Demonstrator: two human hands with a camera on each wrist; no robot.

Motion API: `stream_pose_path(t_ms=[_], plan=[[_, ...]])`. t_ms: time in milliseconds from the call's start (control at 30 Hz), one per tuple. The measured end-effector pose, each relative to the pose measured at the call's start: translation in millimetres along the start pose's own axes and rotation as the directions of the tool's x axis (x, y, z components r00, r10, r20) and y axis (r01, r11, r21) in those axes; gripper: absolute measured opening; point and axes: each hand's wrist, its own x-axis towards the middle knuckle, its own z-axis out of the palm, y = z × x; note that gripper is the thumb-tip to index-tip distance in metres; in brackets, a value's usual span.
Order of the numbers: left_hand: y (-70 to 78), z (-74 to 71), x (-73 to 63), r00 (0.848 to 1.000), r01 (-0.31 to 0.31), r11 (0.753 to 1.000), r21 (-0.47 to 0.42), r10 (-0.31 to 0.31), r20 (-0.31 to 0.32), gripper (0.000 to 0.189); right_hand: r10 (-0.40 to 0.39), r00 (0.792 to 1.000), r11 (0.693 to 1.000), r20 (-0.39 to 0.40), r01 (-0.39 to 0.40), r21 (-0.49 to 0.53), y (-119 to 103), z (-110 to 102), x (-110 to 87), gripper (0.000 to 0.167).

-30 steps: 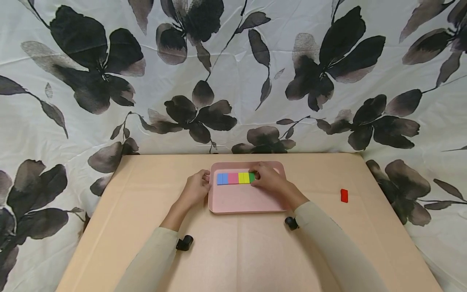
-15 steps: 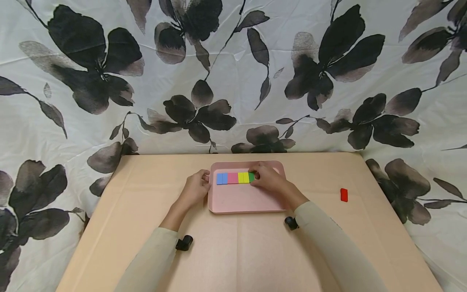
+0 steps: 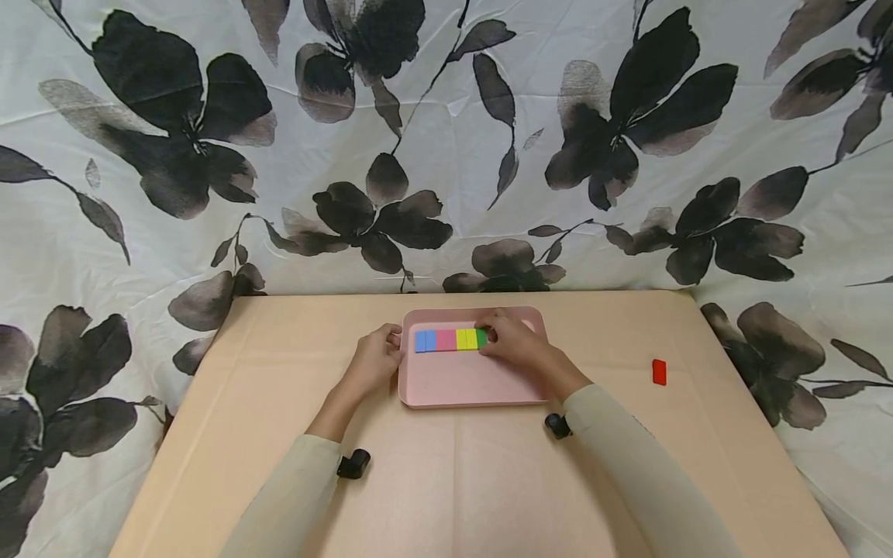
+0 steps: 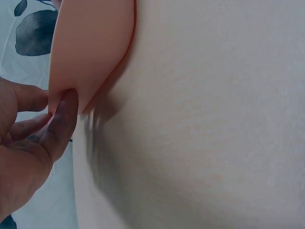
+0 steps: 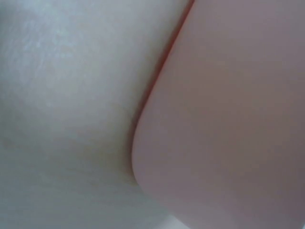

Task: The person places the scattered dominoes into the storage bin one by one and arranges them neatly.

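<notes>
A pink tray (image 3: pixel 474 380) lies near the far edge of the table, and a row of coloured blocks runs across its upper part. From the left come two blue blocks (image 3: pixel 425 342), a pink part (image 3: pixel 445 341), two yellow blocks (image 3: pixel 466 339) and a green block (image 3: pixel 481 339). My right hand (image 3: pixel 512 341) pinches the green block at the row's right end and partly hides it. At the tray's left side, my left hand (image 3: pixel 377 358) holds the rim; the left wrist view shows its thumb (image 4: pixel 62 121) against the tray wall. The right wrist view shows only tray and tabletop.
A single red block (image 3: pixel 659 372) lies on the tan table (image 3: pixel 446 480), well to the right of the tray. Behind the table hangs a white cloth (image 3: pixel 488 194) with dark flowers. Both forearms reach in from the front, each with a black wrist camera.
</notes>
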Motion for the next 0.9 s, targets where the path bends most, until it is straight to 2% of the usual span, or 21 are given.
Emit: stream_pose_path(t_ms=[267, 400, 600, 767, 900], plan=[[0.7, 2.2, 2.0, 1.000, 0.004, 1.000, 0.005, -0.004, -0.004, 0.043, 0.011, 1.000, 1.000, -0.005, -0.011, 0.004, 1, -3, -1.2, 0.053], [0.0, 2.5, 2.8, 1.000, 0.001, 1.000, 0.006, -0.001, -0.007, 0.044, -0.016, 0.999, 1.000, -0.034, 0.016, 0.004, 4, -10, -5.1, 0.055], [0.3, 1.3, 2.6, 1.000, -0.005, 1.000, 0.004, 0.005, -0.004, 0.044, -0.034, 0.995, 0.999, -0.092, 0.032, -0.022, 6, -26, -18.8, 0.058], [-0.7, 1.5, 2.8, 1.000, -0.026, 1.000, 0.014, 0.026, -0.015, 0.043, -0.027, 0.987, 0.999, -0.156, 0.032, 0.029, 9, -46, -33.8, 0.055], [-1.7, 2.3, 3.3, 1.000, -0.027, 1.000, 0.014, 0.027, -0.012, 0.043, -0.040, 0.978, 0.998, -0.205, 0.049, 0.040, 20, -58, -46.8, 0.053]])
